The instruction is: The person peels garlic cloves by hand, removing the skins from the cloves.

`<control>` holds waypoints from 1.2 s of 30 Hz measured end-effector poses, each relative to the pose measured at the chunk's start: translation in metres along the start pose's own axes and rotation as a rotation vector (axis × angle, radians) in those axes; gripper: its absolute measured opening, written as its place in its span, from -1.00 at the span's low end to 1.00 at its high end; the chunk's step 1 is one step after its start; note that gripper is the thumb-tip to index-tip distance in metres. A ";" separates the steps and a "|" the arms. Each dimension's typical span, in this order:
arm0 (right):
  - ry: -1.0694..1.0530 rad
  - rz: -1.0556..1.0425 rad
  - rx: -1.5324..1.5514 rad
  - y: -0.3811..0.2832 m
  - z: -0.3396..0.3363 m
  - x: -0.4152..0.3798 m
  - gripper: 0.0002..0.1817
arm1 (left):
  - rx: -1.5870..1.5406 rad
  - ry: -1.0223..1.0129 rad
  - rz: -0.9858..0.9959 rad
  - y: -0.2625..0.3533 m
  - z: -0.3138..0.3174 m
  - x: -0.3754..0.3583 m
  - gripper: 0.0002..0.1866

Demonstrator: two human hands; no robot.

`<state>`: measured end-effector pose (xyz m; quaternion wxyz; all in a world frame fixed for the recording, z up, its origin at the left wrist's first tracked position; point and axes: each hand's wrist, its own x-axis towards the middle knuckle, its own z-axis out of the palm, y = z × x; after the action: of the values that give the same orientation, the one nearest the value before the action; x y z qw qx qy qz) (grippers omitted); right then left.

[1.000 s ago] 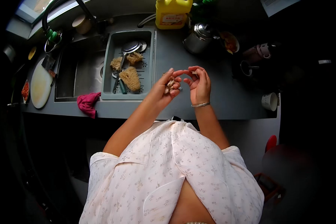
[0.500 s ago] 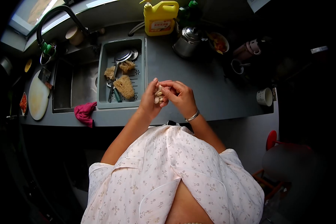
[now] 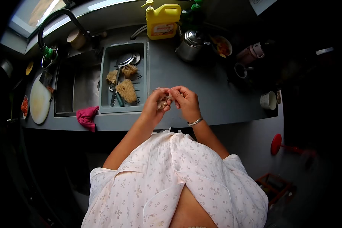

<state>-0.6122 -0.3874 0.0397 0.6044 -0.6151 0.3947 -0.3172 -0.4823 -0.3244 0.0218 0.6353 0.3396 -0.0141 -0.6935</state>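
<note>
I've got my left hand (image 3: 154, 105) cupping small pale cloves (image 3: 162, 103) (garlic, prob.), right hand (image 3: 185, 101) pinching one. Light, hard, papery-skinned, slippery; best gripped w/ fingertips at the ends.

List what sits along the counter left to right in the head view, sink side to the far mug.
Round cutting board → pink cloth → grey dish tray with scrubbers → left hand → small pale pieces held between the hands → right hand → white mug.
</note>
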 end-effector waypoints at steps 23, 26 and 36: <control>0.140 0.210 0.389 -0.022 0.010 -0.033 -0.81 | 0.295 -0.141 -0.161 0.040 0.005 -0.011 -0.82; 0.119 0.252 0.425 -0.021 0.011 -0.036 -0.80 | 0.377 -0.184 -0.115 0.043 0.000 -0.012 -0.83; 0.276 0.197 0.408 -0.024 0.029 -0.042 -0.87 | 0.423 -0.250 -0.065 0.037 -0.006 -0.012 -0.85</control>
<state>-0.6055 -0.3375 0.0655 0.6842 -0.3902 0.4592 -0.4107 -0.4474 -0.3186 0.0389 0.5208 0.3770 -0.2265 -0.7317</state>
